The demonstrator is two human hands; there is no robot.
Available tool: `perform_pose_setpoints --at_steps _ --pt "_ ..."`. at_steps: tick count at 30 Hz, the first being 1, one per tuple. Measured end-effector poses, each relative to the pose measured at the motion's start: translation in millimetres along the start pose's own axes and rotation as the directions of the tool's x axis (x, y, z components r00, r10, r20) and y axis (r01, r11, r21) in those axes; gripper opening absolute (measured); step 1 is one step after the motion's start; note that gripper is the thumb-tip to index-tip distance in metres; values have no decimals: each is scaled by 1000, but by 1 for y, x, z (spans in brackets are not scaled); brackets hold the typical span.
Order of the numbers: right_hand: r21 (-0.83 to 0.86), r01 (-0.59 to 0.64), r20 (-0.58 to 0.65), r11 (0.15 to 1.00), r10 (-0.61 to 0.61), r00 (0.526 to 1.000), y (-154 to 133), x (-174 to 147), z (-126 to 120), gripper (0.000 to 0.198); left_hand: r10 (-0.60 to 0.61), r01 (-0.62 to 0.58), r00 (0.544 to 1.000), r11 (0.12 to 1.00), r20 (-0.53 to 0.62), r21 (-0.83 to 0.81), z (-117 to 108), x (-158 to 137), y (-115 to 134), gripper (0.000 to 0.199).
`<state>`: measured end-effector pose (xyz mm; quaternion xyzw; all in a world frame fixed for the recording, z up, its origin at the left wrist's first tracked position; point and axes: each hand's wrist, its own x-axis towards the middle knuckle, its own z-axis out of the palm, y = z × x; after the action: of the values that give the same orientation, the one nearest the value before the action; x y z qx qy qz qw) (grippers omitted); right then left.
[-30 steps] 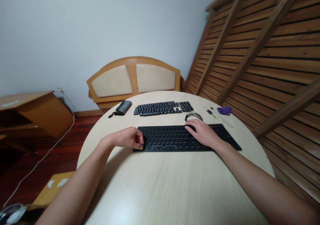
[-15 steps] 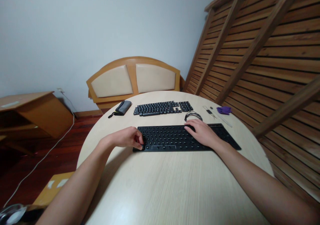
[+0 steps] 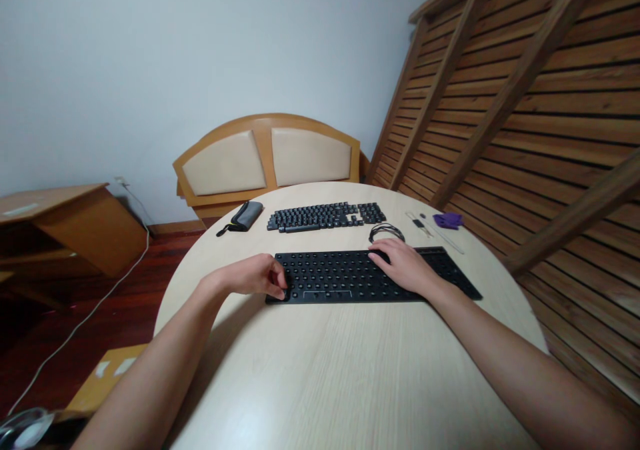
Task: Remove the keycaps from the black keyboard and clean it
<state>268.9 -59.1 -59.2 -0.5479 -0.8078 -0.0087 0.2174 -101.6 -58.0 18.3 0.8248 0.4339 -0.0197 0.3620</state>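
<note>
A black keyboard (image 3: 327, 273) lies across the table, its keycaps off and rows of small key posts showing. At its front left corner my left hand (image 3: 254, 275) is closed, thumb and fingers curled together against the edge. A small dark bit shows by the fingertips, too small to name. My right hand (image 3: 406, 267) rests flat over the right half of the keyboard, fingers stretched toward its back edge. Behind it sits a coiled black cable (image 3: 386, 231). Farther back, loose black keycaps (image 3: 320, 216) are laid out in keyboard order, with gaps toward the right.
The round pale wood table (image 3: 340, 363) holds a grey pouch (image 3: 246, 216) at the back left. A purple cloth (image 3: 448, 220) and a small tool with wire loops (image 3: 418, 223) lie at the right. Wooden slats (image 3: 550, 123) lean along the right side.
</note>
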Motion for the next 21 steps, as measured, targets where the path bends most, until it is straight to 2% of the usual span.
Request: perform_pose_setpoints --at_steps 21 --pt "11 4 -9 1000 -4 1000 -1 1 -2 33 13 -13 1000 1000 11 12 0 0 0 22"
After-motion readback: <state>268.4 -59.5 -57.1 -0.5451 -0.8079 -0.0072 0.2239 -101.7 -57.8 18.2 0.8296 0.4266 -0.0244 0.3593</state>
